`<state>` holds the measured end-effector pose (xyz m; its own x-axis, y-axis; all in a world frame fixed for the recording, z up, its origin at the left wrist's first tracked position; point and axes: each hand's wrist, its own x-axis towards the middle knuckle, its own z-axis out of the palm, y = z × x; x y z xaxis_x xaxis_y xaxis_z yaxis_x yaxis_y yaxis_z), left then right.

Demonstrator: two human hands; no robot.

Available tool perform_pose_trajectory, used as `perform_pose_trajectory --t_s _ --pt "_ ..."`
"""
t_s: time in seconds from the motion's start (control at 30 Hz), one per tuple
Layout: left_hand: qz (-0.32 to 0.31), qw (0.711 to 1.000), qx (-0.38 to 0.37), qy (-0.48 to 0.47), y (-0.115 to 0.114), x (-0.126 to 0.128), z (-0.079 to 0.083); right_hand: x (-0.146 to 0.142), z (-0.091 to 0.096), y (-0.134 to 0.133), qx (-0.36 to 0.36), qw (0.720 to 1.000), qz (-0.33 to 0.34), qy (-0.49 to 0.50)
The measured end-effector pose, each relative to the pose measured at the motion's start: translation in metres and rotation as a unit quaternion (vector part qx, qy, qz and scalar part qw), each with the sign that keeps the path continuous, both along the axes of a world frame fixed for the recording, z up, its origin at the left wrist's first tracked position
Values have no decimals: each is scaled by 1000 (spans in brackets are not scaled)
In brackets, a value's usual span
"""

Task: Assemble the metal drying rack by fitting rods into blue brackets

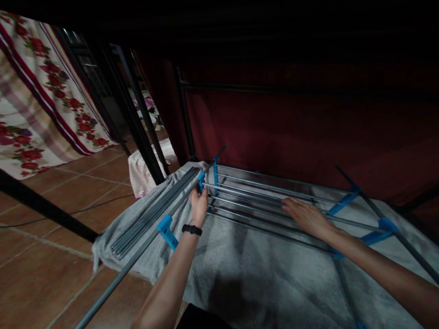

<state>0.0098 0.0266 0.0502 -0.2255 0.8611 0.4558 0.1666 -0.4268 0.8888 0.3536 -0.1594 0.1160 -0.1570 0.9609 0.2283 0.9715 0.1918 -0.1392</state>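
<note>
A rack of grey metal rods (260, 201) with blue plastic connectors lies on a grey fabric sheet (267, 274). My left hand (199, 203), with a black band on the wrist, is closed round the long side rod at a blue connector (201, 179). My right hand (305, 214) lies flat with its fingers stretched out on the cross rods near the middle of the rack. A bundle of loose grey rods (154, 212) rests on the sheet to the left of my left hand.
A dark red fabric wall (308, 128) on a black frame stands behind the rack. A flowered cloth (41, 100) hangs at the left over a terracotta tile floor (44, 269). A black bar (44, 208) crosses the floor at left. A pink cloth (140, 171) lies near black poles.
</note>
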Motion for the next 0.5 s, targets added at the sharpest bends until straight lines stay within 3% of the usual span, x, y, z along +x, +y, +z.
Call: perform_pose_trajectory --t_s 0.17,0.5 --pt "23 998 19 52 6 0 -2 2 -1 2 9 1000 6 -22" --pt "61 996 3 62 10 9 -12 5 0 -1 -11 997 6 -71"
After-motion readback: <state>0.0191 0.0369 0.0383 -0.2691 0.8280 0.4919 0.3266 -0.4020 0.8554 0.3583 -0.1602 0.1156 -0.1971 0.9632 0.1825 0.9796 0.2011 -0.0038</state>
